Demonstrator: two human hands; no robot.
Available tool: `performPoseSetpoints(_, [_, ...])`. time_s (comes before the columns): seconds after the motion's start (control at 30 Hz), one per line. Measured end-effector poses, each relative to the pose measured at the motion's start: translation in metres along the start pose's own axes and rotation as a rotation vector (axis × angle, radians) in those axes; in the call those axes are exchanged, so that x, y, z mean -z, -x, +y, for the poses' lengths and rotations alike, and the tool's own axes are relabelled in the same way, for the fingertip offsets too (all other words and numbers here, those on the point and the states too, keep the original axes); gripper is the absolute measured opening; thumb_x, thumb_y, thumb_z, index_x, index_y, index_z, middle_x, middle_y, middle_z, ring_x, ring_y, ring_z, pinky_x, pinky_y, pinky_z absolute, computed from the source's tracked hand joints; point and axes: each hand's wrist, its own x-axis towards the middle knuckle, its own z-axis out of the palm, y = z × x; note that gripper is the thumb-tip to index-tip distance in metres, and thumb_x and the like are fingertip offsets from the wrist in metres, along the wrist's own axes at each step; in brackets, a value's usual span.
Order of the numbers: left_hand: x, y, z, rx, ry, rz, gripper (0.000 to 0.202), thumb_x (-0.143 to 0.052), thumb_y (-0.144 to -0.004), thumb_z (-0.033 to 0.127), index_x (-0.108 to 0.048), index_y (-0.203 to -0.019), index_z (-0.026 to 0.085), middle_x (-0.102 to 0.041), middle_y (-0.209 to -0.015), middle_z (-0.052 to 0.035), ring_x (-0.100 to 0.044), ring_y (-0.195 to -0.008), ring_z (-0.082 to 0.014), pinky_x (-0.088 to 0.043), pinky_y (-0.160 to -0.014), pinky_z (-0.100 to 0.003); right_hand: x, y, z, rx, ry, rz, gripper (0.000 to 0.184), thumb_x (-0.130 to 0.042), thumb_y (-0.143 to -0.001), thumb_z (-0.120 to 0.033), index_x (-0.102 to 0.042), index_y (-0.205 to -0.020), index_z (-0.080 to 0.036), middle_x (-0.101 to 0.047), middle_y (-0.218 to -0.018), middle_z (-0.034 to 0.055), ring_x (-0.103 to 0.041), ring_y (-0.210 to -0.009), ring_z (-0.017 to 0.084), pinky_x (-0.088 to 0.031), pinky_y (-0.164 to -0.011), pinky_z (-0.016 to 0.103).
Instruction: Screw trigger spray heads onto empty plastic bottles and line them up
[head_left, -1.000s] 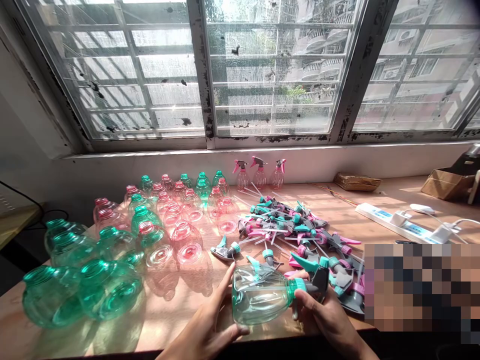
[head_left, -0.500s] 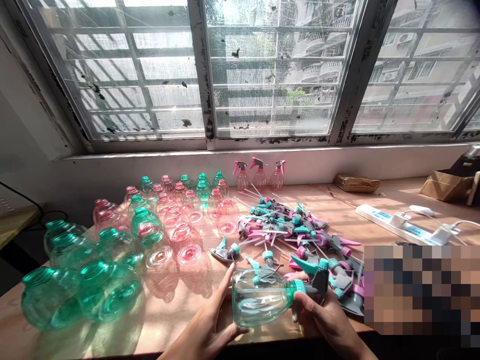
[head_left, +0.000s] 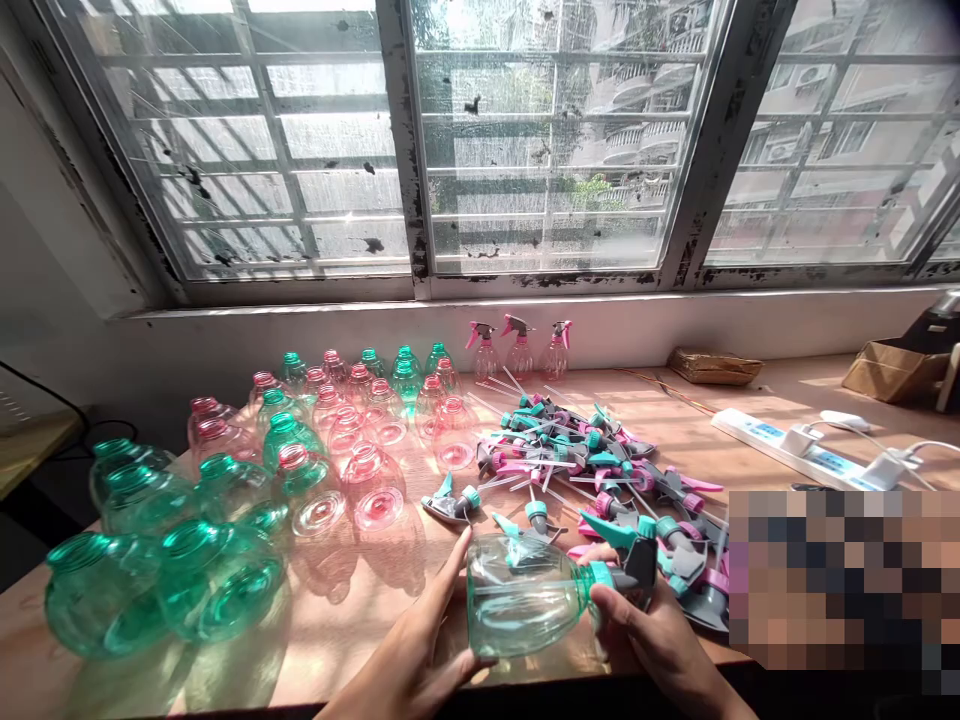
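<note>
A clear green spray bottle (head_left: 525, 605) lies sideways between my hands, just above the table's front edge. Its grey and teal trigger head (head_left: 626, 550) sits at the bottle's neck, with the dip tube inside. My left hand (head_left: 431, 640) is around the bottle's base, thumb below and fingers above. With thumb and fingers my right hand (head_left: 637, 625) grips the teal collar at the neck. Beyond the bottle spreads a pile of loose trigger heads (head_left: 562, 445) in teal, pink and grey. One lone trigger head (head_left: 451, 500) rests near my left fingertips.
Several open green bottles (head_left: 217, 580) and pink bottles (head_left: 373, 485) stand at the left. Three pink spray bottles (head_left: 519, 350) with heads stand by the wall. At the right are a power strip (head_left: 799, 450), a brown packet (head_left: 712, 366) and a cardboard box (head_left: 889, 368).
The bottle has shifted very slightly to the right in my hands. Both hands keep nearly the same hold, and the things on the table stay where they were.
</note>
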Motion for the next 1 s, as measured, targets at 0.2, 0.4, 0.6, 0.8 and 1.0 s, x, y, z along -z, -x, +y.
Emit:
performPoseSetpoints(0.2, [0.004, 0.000, 0.012, 0.024, 0.023, -0.020, 0.093, -0.070, -0.098, 0.044, -0.011, -0.169, 0.041, -0.018, -0.180, 0.0039, -0.018, -0.165, -0.0340, -0.014, -0.134, -0.053, -0.001, 0.000, 0.003, -0.015, -0.061, 0.023, 0.050, -0.091, -0.077, -0.055, -0.073, -0.107, -0.019, -0.072, -0.058, -0.0005, -0.063, -0.048, 0.016, -0.052, -0.052, 0.027])
performPoseSetpoints(0.4, [0.002, 0.000, 0.007, -0.004, 0.052, -0.005, 0.089, -0.062, -0.102, 0.045, -0.005, -0.170, 0.039, -0.021, -0.180, 0.0024, -0.025, -0.163, -0.0333, -0.022, -0.132, -0.054, -0.001, 0.000, 0.003, -0.011, -0.062, 0.033, 0.046, -0.092, -0.077, -0.054, -0.075, -0.100, -0.019, -0.074, -0.058, 0.0002, -0.065, -0.047, 0.017, -0.053, -0.052, 0.027])
performPoseSetpoints(0.6, [0.001, -0.001, 0.012, 0.014, 0.145, -0.014, 0.093, -0.067, -0.100, 0.049, -0.004, -0.169, 0.044, -0.019, -0.180, 0.0033, -0.029, -0.161, -0.0353, -0.032, -0.130, -0.053, -0.003, 0.000, -0.002, 0.014, -0.004, 0.032, 0.042, -0.089, -0.079, -0.057, -0.076, -0.091, -0.019, -0.075, -0.059, 0.0010, -0.066, -0.047, 0.018, -0.055, -0.053, 0.030])
performPoseSetpoints(0.8, [0.001, 0.002, 0.004, -0.002, 0.145, -0.018, 0.085, -0.061, -0.103, 0.051, -0.008, -0.170, 0.042, -0.017, -0.181, 0.0011, -0.031, -0.160, -0.0395, -0.034, -0.128, -0.056, -0.002, -0.001, -0.003, 0.026, 0.080, 0.003, 0.054, -0.084, -0.081, -0.064, -0.078, -0.106, -0.016, -0.073, -0.058, 0.0012, -0.066, -0.050, 0.019, -0.054, -0.057, 0.032])
performPoseSetpoints(1.0, [-0.001, 0.000, -0.009, -0.035, 0.122, -0.002, 0.089, -0.061, -0.104, 0.045, -0.002, -0.170, 0.041, -0.022, -0.180, -0.0015, -0.033, -0.160, -0.0374, -0.029, -0.130, -0.055, -0.003, -0.001, -0.006, 0.010, 0.087, -0.001, 0.058, -0.084, -0.079, -0.067, -0.078, -0.109, -0.017, -0.072, -0.060, 0.0008, -0.064, -0.051, 0.019, -0.053, -0.055, 0.031])
